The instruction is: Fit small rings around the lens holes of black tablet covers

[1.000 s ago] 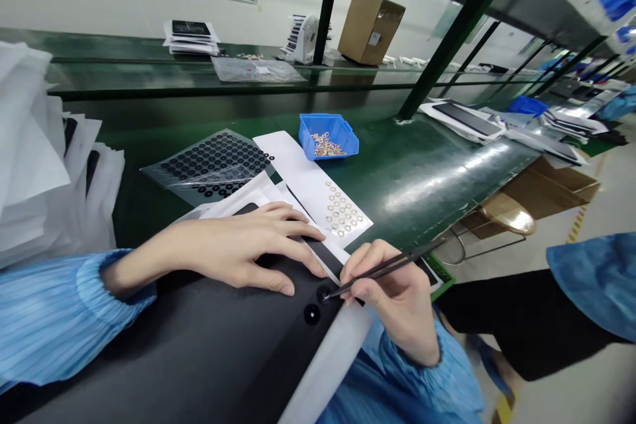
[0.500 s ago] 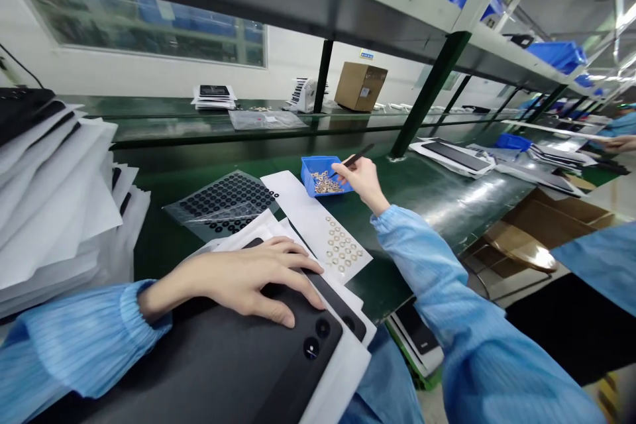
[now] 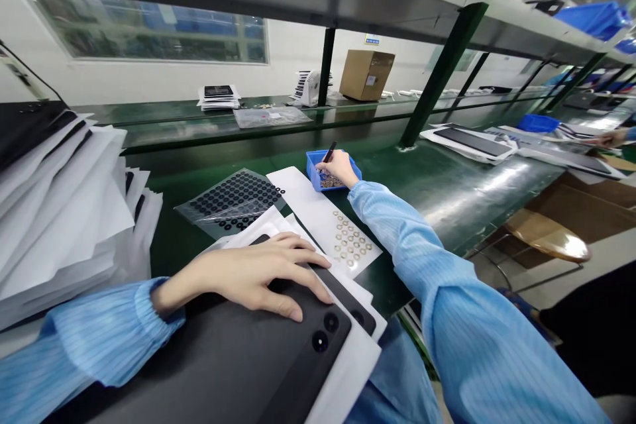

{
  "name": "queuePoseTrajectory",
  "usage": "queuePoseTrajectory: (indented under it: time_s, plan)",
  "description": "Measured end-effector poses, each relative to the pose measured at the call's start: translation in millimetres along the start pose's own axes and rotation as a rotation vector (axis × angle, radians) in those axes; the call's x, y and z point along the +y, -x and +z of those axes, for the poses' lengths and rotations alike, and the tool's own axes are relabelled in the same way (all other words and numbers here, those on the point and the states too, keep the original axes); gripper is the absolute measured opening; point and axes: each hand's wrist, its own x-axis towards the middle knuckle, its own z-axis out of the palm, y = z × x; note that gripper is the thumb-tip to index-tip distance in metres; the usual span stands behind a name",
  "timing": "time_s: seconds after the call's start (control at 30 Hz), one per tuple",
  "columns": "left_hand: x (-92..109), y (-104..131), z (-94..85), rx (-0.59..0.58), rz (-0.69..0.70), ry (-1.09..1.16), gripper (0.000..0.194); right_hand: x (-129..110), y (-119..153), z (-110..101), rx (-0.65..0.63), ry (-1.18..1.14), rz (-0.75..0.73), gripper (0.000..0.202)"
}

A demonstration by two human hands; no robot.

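Note:
My left hand (image 3: pixel 268 271) lies with fingers spread on a dark flat panel (image 3: pixel 233 358) that has two round lens-like circles near its corner. White sheets and another dark panel show beneath it. Over a small blue bin (image 3: pixel 312 162) of tiny ring-like parts (image 3: pixel 328 179), my right hand (image 3: pixel 340 167) is closed around a dark slim tool (image 3: pixel 329 152); the tool's lower tip is hidden. A white sheet (image 3: pixel 305 202) beside the bin carries rows of gold-coloured rings (image 3: pixel 352 238). Left of it lies a clear sheet of black rings (image 3: pixel 238 195).
A tall stack of white sheets and dark panels (image 3: pixel 64 212) stands at the left. A green shelf post (image 3: pixel 442 79) rises behind the bench. Further back sits a cardboard box (image 3: pixel 366 75). Another person's hand (image 3: pixel 611 138) is at the far right, and a stool (image 3: pixel 551 235) stands below.
My right hand has moved left and deeper over the blue bin, and the dark tool is now more upright. The view has shifted slightly; my left hand stays on the panel.

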Motion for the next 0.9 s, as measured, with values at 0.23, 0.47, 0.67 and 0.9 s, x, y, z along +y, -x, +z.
queuePoseTrajectory:
  time_s: [0.23,0.47,0.67,0.9]
  plan:
    - [-2.4,0.8,1.4,0.015,0.016,0.007,0.031,-5.9,0.7,-8.9,-0.056,0.008,-0.048,0.008]
    - [-2.4,0.7,-0.3,0.023,0.015,0.024,0.031,-3.8,0.5,-1.0,-0.155,0.021,-0.026,0.023]
    - [-0.1,0.5,-0.5,0.031,0.004,0.043,0.030,-4.3,0.5,-2.1,-0.169,0.035,-0.028,0.027]
    - [-0.7,1.0,0.0,0.030,0.007,0.027,0.031,-15.3,-0.5,-12.7,-0.109,0.065,-0.052,0.027]
